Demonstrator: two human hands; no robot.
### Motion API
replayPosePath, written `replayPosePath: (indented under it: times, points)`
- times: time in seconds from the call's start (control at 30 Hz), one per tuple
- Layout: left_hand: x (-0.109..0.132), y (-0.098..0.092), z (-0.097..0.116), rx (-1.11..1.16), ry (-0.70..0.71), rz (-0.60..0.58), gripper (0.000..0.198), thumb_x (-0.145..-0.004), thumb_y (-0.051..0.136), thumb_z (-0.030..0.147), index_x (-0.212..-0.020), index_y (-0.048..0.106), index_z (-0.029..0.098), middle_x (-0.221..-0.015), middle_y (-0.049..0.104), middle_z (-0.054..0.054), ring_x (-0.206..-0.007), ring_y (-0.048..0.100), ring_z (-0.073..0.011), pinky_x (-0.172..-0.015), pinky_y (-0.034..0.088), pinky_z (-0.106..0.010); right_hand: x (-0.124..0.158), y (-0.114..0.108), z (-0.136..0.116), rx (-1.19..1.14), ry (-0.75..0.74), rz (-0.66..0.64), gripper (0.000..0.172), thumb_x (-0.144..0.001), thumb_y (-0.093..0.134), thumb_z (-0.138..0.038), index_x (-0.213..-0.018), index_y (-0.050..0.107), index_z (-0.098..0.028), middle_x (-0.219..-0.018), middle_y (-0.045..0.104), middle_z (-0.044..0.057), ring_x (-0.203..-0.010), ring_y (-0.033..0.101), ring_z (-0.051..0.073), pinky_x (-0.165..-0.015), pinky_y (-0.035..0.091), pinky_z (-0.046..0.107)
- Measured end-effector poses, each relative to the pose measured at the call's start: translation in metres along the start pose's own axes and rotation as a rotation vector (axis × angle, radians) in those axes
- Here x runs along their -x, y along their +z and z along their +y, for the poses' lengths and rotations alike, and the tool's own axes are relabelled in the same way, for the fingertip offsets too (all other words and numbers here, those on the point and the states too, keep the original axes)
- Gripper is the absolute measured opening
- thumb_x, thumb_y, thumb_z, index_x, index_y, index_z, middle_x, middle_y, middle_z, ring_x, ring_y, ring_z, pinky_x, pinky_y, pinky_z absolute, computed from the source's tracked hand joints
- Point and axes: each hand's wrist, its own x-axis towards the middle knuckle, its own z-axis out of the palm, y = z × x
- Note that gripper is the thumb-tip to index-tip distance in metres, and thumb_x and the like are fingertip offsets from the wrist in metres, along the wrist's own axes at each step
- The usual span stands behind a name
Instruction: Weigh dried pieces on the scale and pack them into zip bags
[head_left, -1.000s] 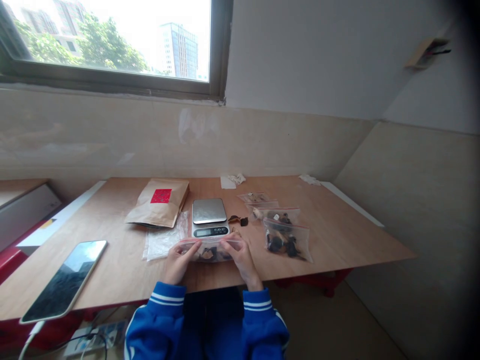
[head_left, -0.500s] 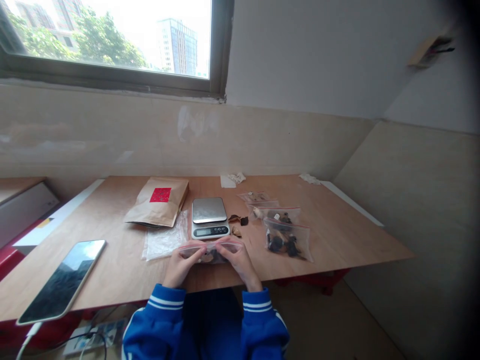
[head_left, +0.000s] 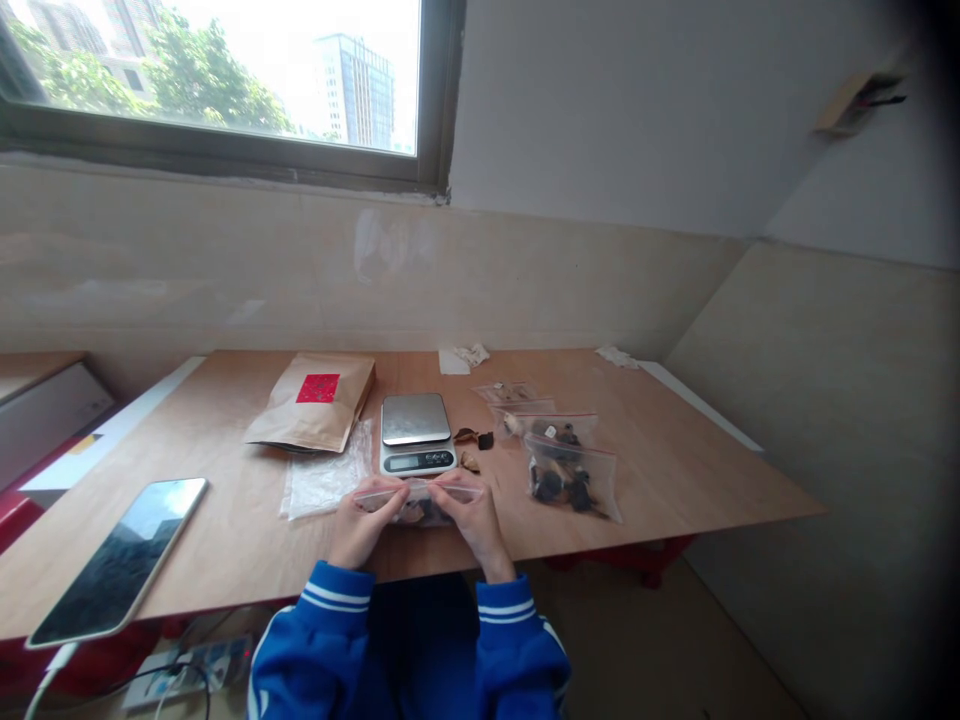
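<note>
1. Resealable plastic bag [head_left: 415, 514] with brown and dark dried pieces inside: held in both hands at the near edge of the counter [head_left: 697, 470], in front of the scale [head_left: 416, 420].
2. Left hand [head_left: 363, 522]: grip narrow, thumb and fingers pinching the bag's top strip.
3. Right hand [head_left: 475, 517]: grip also narrow, pinching the same strip, thumbs close together near its middle.
4. Loose dried pieces [head_left: 486, 440]: just right of the scale.
5. Filled bags [head_left: 574, 480]: farther right, some overlapping.
6. Clear plastic sheets or bags [head_left: 326, 482]: left of the scale, near a brown paper pouch [head_left: 300, 420] with a red label.
7. Phone [head_left: 120, 560]: at far left, white cable attached.
</note>
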Motion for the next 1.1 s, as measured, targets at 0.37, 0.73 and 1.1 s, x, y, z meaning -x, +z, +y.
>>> replayPosePath:
  times: [0.37,0.73,1.1]
  points:
    - [0.003,0.001,0.006,0.164,0.014,-0.212,0.021,-0.075,0.068,0.033,-0.085,0.068,0.015,-0.092,0.067,-0.006,-0.087,0.063,-0.018,-0.077,0.052,-0.029,0.004,-0.004,-0.012,-0.146,0.113,-0.217,0.024,-0.078,0.066,-0.037,-0.095,0.071,-0.021,-0.1,0.071,0.006,-0.096,0.066,0.023,-0.087,0.052,0.037]
    - [0.006,0.005,0.0,0.115,0.049,-0.05,0.021,-0.076,0.066,0.036,-0.082,0.067,0.015,-0.083,0.067,-0.006,-0.081,0.064,-0.018,-0.074,0.052,-0.03,0.002,0.01,-0.009,-0.059,-0.038,-0.06,0.013,-0.074,0.071,-0.032,-0.079,0.072,-0.02,-0.081,0.07,0.004,-0.079,0.065,0.019,-0.075,0.053,0.03]
    - [0.007,0.012,0.004,-0.138,0.156,0.24,0.022,-0.074,0.066,0.043,-0.073,0.072,0.022,-0.079,0.068,-0.004,-0.088,0.059,-0.0216,-0.087,0.045,-0.037,0.004,0.022,-0.01,0.07,-0.121,0.167,0.011,-0.077,0.068,-0.031,-0.071,0.073,-0.022,-0.071,0.069,0.003,-0.075,0.061,0.02,-0.072,0.05,0.032]
